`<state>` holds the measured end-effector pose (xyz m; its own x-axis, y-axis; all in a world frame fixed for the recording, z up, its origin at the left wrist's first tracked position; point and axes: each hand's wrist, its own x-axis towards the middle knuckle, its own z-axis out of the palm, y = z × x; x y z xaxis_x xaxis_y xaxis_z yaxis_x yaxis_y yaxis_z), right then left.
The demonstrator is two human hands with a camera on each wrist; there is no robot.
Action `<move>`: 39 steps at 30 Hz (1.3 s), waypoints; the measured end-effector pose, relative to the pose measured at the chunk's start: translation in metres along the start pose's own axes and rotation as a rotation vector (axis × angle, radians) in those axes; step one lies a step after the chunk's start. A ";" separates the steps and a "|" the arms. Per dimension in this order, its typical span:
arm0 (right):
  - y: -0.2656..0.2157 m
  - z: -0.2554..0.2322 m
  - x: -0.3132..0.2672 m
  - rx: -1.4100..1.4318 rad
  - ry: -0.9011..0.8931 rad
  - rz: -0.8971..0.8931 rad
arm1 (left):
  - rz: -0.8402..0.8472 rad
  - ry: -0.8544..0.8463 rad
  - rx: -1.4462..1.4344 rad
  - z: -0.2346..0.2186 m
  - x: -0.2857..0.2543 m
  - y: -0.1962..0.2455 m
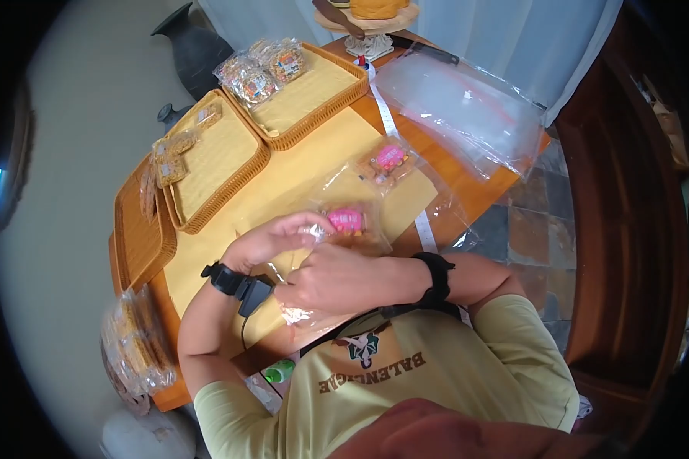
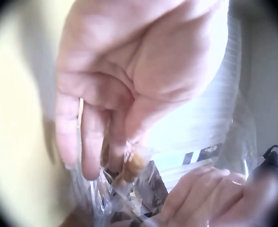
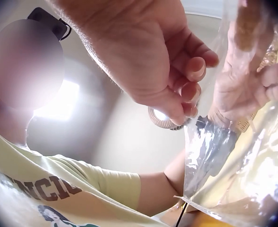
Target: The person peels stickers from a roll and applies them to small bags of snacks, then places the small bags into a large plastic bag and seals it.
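Note:
My left hand (image 1: 279, 236) reaches over a clear plastic bag (image 3: 252, 189). Its thumb and index finger pinch a small snack packet with a pink label (image 1: 347, 220); brown pieces show through the wrapper in the left wrist view. The other fingers of that hand (image 2: 129, 90) point downward over shiny plastic. Closer to my body, my right hand (image 1: 333, 281) pinches the edge of the clear bag between thumb and curled fingers (image 3: 192, 90). Beyond the left hand lies a second pink-labelled packet (image 1: 390, 158) under clear plastic.
Wicker trays (image 1: 256, 157) with wrapped snacks (image 1: 254, 80) line the left and back of the wooden table (image 1: 455, 199). A stack of clear bags (image 1: 467, 103) lies at the back right. A white measuring tape (image 1: 383, 107) runs across. More wrapped snacks (image 1: 134, 340) sit at the left corner.

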<state>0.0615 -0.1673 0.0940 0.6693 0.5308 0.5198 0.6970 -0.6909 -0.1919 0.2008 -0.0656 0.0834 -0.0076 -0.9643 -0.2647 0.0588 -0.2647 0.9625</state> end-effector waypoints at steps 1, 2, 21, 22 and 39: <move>0.001 0.000 0.001 0.003 0.005 0.002 | -0.057 -0.014 -0.124 0.001 -0.003 -0.002; 0.002 0.002 0.002 0.027 0.054 -0.034 | -0.066 -0.011 -0.129 0.003 -0.001 -0.002; 0.021 0.034 0.036 0.151 0.150 -0.038 | 0.510 0.073 0.798 0.011 0.076 -0.007; 0.018 0.028 0.029 0.175 0.165 -0.035 | 0.513 0.053 0.912 0.003 0.079 -0.012; 0.020 0.002 -0.059 -0.205 -0.137 0.325 | 0.417 0.220 1.097 -0.032 0.031 -0.028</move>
<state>0.0364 -0.2109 0.0580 0.8841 0.3192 0.3414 0.3867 -0.9098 -0.1509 0.2309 -0.0880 0.0459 -0.0131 -0.9839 0.1784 -0.8689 0.0994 0.4849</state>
